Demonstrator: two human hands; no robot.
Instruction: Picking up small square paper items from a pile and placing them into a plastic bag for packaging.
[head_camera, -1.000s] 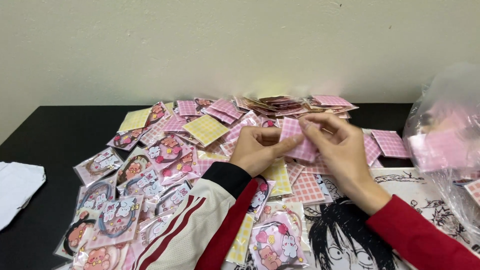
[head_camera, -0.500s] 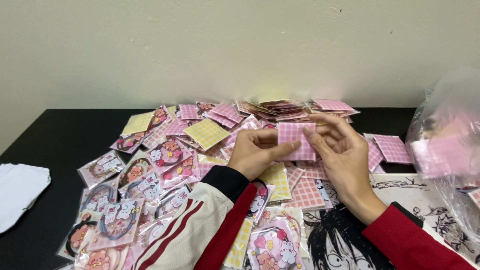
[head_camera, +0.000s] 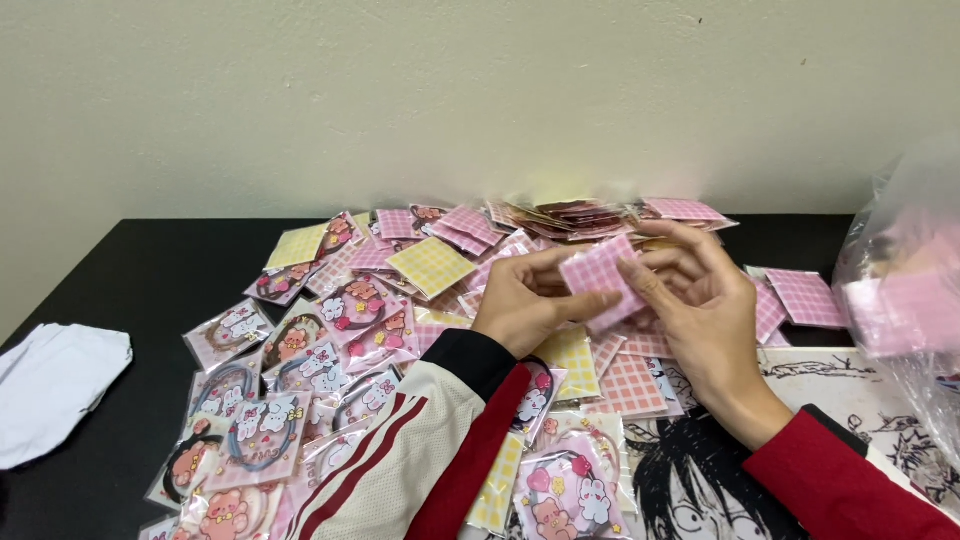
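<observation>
Nearest the camera, a drawn cartoon face on a printed sheet (head_camera: 700, 480) is lying at the near right of the black desk (head_camera: 130, 280), partly under the red right sleeve (head_camera: 850, 490). At the near left, clear packets with cartoon hair ties (head_camera: 250, 430) are spreading in a loose heap. Just beyond, the left hand (head_camera: 520, 305) and the right hand (head_camera: 700, 300) are meeting over the middle of the pile, both holding one pink checked packet (head_camera: 598, 275) tilted in the air above the heap; the left thumb and fingers (head_camera: 545, 265) are pinching its left edge, and the right fingers (head_camera: 645, 285) are closing on its right side. A crumpled white bag (head_camera: 55, 380) is lying at the left edge. At the right, a clear plastic bag of pink packets (head_camera: 900, 300) is standing. Farther back, pink and yellow checked packets (head_camera: 430, 262) are piling toward the wall (head_camera: 450, 100).
</observation>
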